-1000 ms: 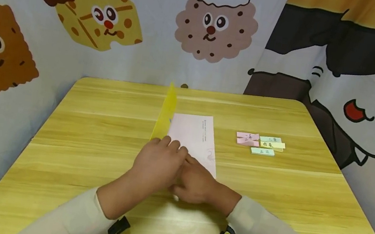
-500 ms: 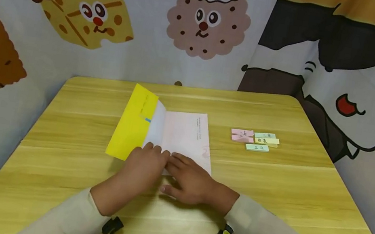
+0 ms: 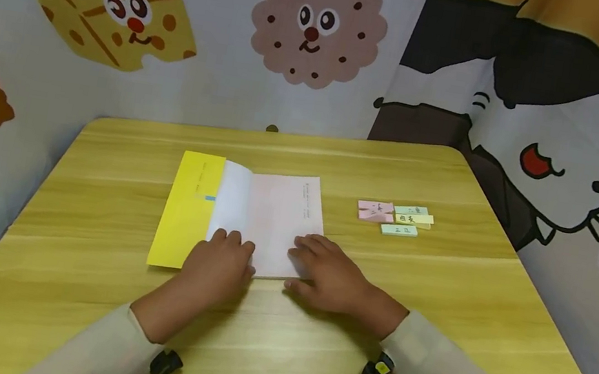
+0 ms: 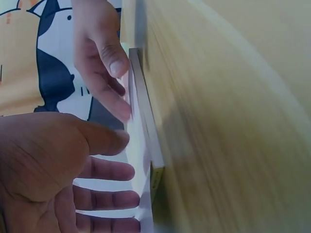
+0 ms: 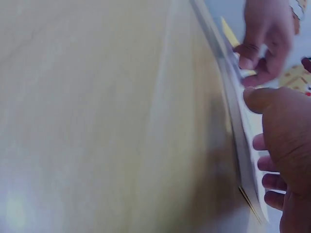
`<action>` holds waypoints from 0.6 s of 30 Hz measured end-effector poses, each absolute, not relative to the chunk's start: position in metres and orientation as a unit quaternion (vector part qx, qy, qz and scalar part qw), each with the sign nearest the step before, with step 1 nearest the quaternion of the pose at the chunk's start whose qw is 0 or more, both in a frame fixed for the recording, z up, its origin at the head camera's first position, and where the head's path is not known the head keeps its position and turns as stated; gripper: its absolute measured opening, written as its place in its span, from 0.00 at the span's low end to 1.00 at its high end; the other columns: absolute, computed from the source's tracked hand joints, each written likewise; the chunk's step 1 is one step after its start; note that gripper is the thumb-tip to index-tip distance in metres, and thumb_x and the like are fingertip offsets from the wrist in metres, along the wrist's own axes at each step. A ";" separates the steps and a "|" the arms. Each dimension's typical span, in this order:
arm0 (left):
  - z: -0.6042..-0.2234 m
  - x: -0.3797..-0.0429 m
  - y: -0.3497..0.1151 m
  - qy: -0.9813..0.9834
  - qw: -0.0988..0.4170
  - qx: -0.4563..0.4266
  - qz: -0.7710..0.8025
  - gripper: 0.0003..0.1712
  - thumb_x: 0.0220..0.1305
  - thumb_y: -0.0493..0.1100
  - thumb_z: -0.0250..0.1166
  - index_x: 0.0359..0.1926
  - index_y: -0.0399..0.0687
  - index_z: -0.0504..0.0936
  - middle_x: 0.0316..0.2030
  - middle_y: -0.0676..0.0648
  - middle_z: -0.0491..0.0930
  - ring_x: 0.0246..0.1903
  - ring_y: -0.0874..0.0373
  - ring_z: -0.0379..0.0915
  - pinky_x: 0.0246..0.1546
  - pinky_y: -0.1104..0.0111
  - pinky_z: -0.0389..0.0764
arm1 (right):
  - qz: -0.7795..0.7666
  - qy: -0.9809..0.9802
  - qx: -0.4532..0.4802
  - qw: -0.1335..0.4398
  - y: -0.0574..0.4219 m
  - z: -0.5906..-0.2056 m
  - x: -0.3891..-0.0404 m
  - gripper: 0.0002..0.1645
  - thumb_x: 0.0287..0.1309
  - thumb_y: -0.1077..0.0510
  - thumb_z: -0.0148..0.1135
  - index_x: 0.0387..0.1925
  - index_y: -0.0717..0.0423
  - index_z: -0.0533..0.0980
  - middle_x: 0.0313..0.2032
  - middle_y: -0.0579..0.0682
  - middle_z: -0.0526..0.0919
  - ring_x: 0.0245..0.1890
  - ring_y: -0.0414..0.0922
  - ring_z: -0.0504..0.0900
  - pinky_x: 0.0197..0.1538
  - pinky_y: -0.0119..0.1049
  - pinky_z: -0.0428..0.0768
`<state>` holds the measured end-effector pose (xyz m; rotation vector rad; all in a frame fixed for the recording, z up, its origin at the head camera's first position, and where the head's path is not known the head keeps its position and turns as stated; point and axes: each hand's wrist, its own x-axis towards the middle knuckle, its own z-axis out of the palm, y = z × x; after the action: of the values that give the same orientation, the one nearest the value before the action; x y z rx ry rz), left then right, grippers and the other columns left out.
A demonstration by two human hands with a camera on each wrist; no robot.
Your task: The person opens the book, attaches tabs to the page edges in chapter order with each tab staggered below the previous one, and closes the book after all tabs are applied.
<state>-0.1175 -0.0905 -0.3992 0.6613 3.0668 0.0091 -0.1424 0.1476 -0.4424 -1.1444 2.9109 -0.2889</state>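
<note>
Open book [image 3: 280,216] lies near the middle of the table [image 3: 273,353], yellow flap [image 3: 183,214] out to the left, white left page [image 3: 232,193] bowing up a little by the gutter. Step looks like settling the spread flat: best smooth from the gutter outward with flat fingers, light and even, so the page doesn't crease and the book doesn't slide. Keep the right side steady while you do it. Your left hand [image 3: 216,268] is palm down over the left page's lower part, fingers loose, gripping nothing. Your right hand [image 3: 329,277] is also released, fingers spread over the right page's lower outer corner, thumb by the near edge; can't tell how hard either presses. Pink strips [image 3: 375,211] and green strips [image 3: 399,230] sit well apart, to the right.
</note>
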 end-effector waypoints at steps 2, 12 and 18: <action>-0.401 -0.118 -0.091 0.978 0.005 0.209 0.009 0.17 0.56 0.55 0.65 0.34 0.46 0.78 0.26 0.47 0.69 0.29 0.49 0.65 0.18 0.61 0.68 | -0.090 0.932 -0.350 -0.003 0.154 -0.441 -0.145 0.35 0.58 0.32 0.52 0.59 0.49 0.72 0.62 0.49 0.68 0.64 0.46 0.60 0.66 0.42 0.54; -0.407 -0.121 -0.090 0.981 0.038 0.187 0.035 0.27 0.52 0.62 0.67 0.42 0.46 0.80 0.28 0.45 0.67 0.28 0.50 0.63 0.18 0.62 0.66 | -0.131 0.931 -0.339 0.011 0.172 -0.436 -0.151 0.27 0.53 0.38 0.64 0.51 0.46 0.78 0.57 0.44 0.73 0.60 0.42 0.65 0.62 0.39 0.60; -0.412 -0.121 -0.089 0.981 0.046 0.183 0.045 0.29 0.48 0.64 0.69 0.44 0.49 0.80 0.28 0.45 0.66 0.28 0.49 0.62 0.19 0.63 0.66 | -0.165 0.917 -0.362 0.002 0.175 -0.436 -0.153 0.21 0.54 0.43 0.64 0.47 0.48 0.81 0.54 0.47 0.77 0.58 0.45 0.69 0.60 0.43 0.64</action>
<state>-0.1206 -0.0887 -0.4122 0.5598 2.9946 0.1379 -0.1534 0.1755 -0.4363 -1.1365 2.8787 -0.5188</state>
